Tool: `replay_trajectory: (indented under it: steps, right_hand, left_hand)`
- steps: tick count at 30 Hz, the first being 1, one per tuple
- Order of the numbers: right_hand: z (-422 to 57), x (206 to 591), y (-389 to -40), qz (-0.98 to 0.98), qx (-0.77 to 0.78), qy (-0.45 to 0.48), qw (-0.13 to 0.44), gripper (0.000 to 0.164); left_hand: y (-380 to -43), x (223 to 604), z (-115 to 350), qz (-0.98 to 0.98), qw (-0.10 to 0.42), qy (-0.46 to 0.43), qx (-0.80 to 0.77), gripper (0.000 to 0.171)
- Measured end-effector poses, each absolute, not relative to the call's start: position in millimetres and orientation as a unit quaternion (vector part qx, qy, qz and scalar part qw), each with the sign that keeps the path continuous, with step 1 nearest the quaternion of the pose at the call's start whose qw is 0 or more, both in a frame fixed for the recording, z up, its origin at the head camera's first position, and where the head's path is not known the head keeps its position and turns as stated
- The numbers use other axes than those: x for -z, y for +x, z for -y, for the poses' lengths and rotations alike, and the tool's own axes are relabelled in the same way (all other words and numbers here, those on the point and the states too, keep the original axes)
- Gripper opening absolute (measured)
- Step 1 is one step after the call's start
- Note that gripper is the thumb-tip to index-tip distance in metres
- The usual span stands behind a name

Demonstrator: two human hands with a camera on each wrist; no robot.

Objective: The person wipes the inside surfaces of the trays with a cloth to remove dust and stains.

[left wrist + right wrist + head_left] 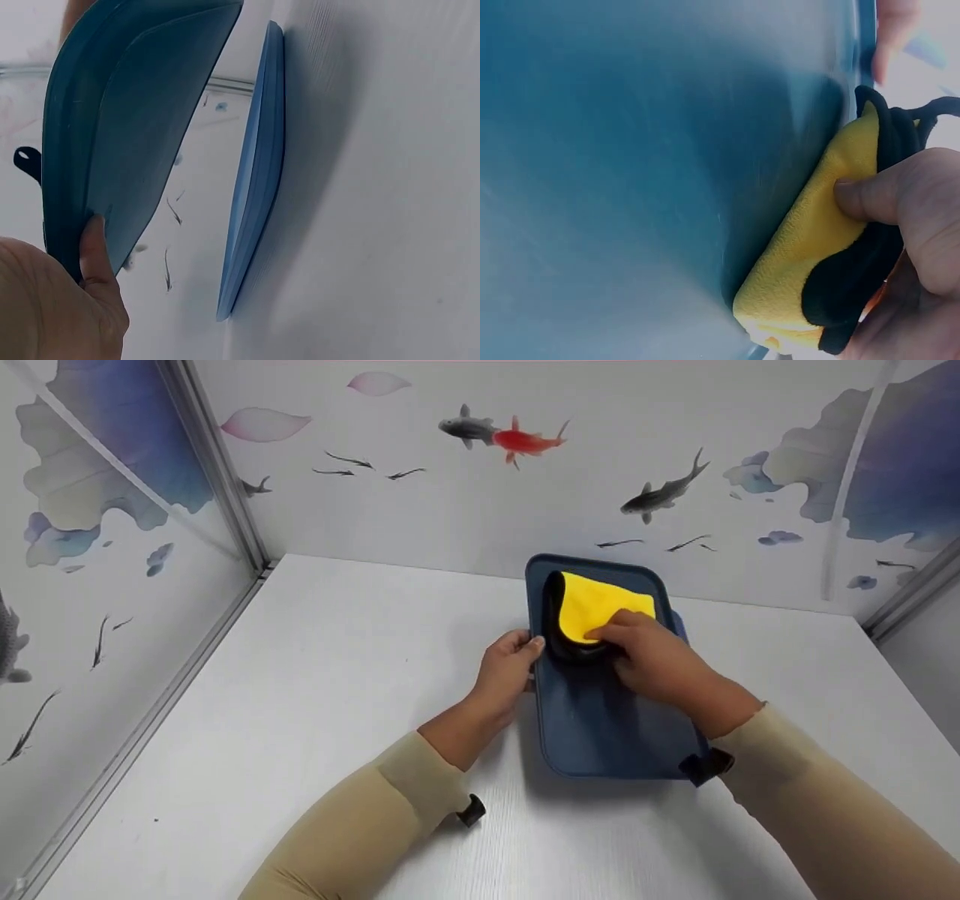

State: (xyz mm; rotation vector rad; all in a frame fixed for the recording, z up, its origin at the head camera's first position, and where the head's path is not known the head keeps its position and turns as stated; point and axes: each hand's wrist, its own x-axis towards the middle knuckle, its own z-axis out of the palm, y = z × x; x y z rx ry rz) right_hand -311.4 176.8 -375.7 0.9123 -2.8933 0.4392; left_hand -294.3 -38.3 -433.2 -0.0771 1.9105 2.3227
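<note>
My left hand (pixel 504 675) grips the left rim of a dark blue rectangular tray (pixel 615 735), which is raised and tilted in the head view. On the tray's upper part, my right hand (pixel 660 660) pinches a folded cloth (pixel 600 600), yellow on one side and black on the other. The right wrist view has the thumb pressing the yellow face, with the cloth (pixel 795 262) against the tray's surface near a rim. A second blue tray (pixel 259 180) lies below the held one in the left wrist view; only a corner of it (pixel 679 624) shows in the head view.
A white table (pixel 300 697) spreads under both arms. White panels printed with fish and lotus leaves stand behind it (pixel 420 517) and at the left (pixel 82 607), joined by a metal post (pixel 217 457).
</note>
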Motion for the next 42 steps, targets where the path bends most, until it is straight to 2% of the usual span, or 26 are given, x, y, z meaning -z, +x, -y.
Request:
replay_trajectory:
  steps: [10,19,32,42]
  right_hand:
    - [-171,383,-278,0.927,-0.108,0.355,0.060,0.045]
    - [-178,395,-252,0.923,-0.084,0.373,0.051,0.051]
    - [-207,409,-229,0.898,-0.084,0.428,0.050,0.047]
    - [-240,413,-223,0.909,-0.063,0.406,0.069,0.054]
  left_hand:
    - [-296,431,41,-0.637,0.049,-0.049,-0.768,0.026]
    - [-298,431,43,-0.641,0.033,-0.050,-0.765,0.025]
    - [-297,431,46,-0.643,0.024,-0.046,-0.764,0.030]
    - [-296,432,46,-0.629,0.029,-0.033,-0.776,0.031]
